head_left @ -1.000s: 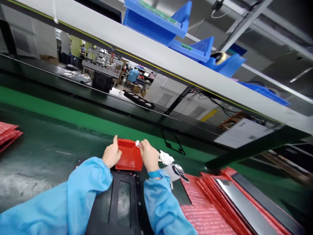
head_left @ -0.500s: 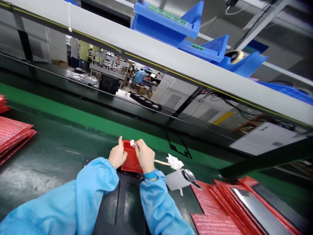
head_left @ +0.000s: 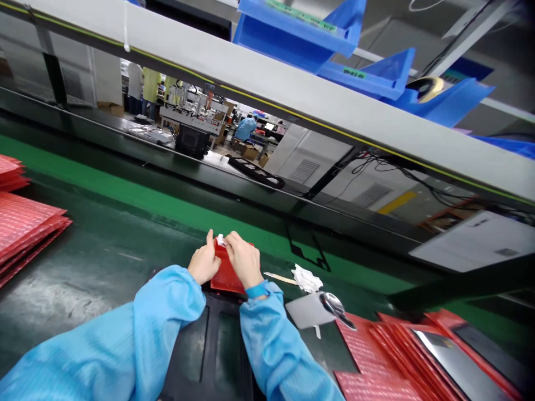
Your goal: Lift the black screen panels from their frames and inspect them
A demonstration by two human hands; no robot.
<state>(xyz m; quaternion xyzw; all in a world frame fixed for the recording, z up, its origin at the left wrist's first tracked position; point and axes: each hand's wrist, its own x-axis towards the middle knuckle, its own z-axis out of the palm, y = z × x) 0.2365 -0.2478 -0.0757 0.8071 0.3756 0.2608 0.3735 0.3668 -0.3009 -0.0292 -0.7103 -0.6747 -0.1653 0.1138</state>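
A small red tray (head_left: 225, 277) sits on the dark green bench, just beyond a black frame (head_left: 221, 340). My left hand (head_left: 203, 262) is closed on the tray's left edge, its thumb over the inner side and its index finger pointing up. Between the fingertips of my right hand (head_left: 243, 258) is a crumpled white wipe (head_left: 220, 240), held at the tray's far left corner. Small specks dot the tray's floor. My right hand covers part of its right side.
Right of the tray lie a wooden stick (head_left: 281, 278), a crumpled white tissue (head_left: 307, 279) and a white bottle with a metal top (head_left: 311, 309). Red bubble-wrap pouches (head_left: 29, 225) are stacked left, with more pouches (head_left: 376, 345) right. Blue bins (head_left: 292, 33) stand on the overhead shelf.
My right hand has moved the wipe left along the tray's far edge, closer to my left hand. My left hand keeps its hold. The camera's view has shifted slightly.
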